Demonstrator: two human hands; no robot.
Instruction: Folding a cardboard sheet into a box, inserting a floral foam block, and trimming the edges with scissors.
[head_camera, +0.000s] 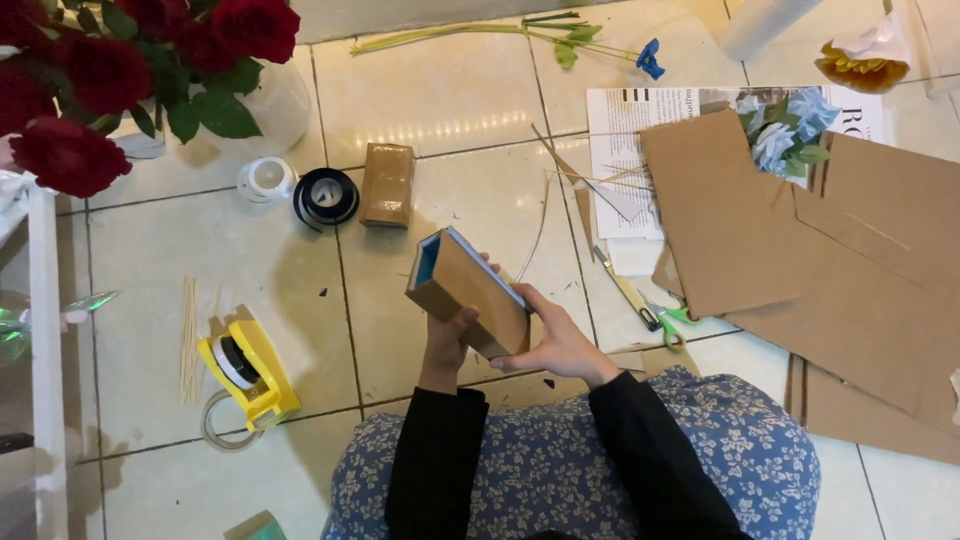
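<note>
Both my hands hold a small brown cardboard box (470, 288) with a light blue inside, tilted above the tiled floor. My left hand (447, 343) grips its near lower edge from below, thumb on the brown face. On the right side, my right hand (555, 340) cups the box, its fingers behind the far edge. The open blue end points up and to the left. Black sleeves and a blue flowered garment fill the bottom of the view.
A second brown box (388, 184), a black tape roll (326, 197) and a white cap (267, 180) lie ahead. A yellow tape dispenser (250, 372) and thin sticks (188, 338) are at left. Cardboard sheets (850, 280), scissors (668, 322), a utility knife (628, 292), red roses (90, 70) and blue flowers (790, 130) surround.
</note>
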